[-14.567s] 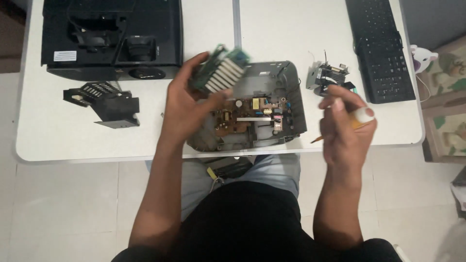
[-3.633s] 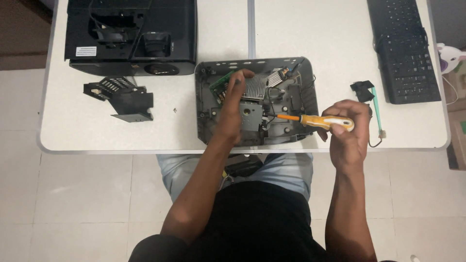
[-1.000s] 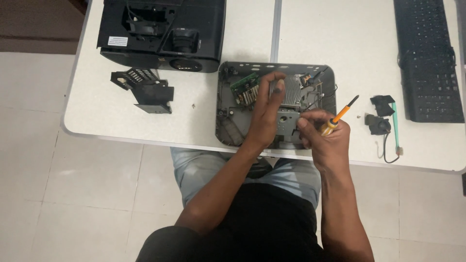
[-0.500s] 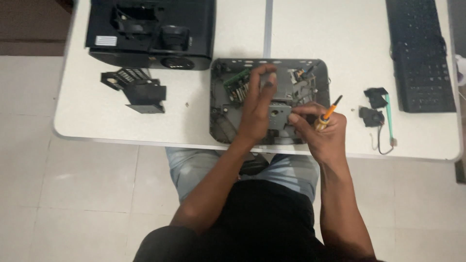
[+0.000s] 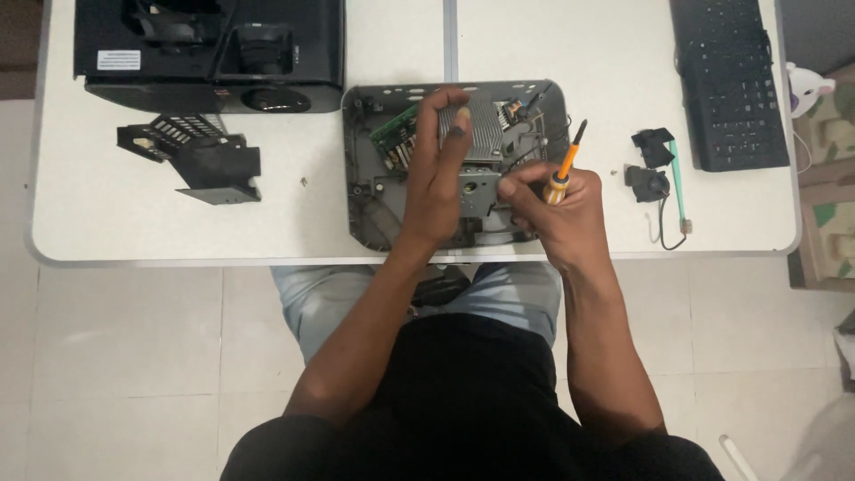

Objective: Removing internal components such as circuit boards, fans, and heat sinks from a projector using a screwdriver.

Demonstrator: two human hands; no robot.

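Even, bright indoor light falls from above onto the white table [image 5: 160,223], which looks nearly washed out — no hard glare, only soft, short shadows just beside my left hand [image 5: 438,178] and the black parts left of it. The picture is fairly sharp at the table, softer toward the edges below it — my dark shirt loses all detail.

The open grey plastic device shell [image 5: 365,191] sits at the front edge of the white table [image 5: 107,223], crowded by the left hand [image 5: 436,183] and the right hand [image 5: 557,209] with its orange-handled screwdriver [image 5: 563,169]. Bare tabletop lies open left of the shell up to the black vented plastic part [image 5: 200,156]. Behind, the large black box-shaped housing [image 5: 209,49] blocks the far-left side. On the right, small black parts [image 5: 648,169] and the black keyboard [image 5: 726,80] narrow the passage.
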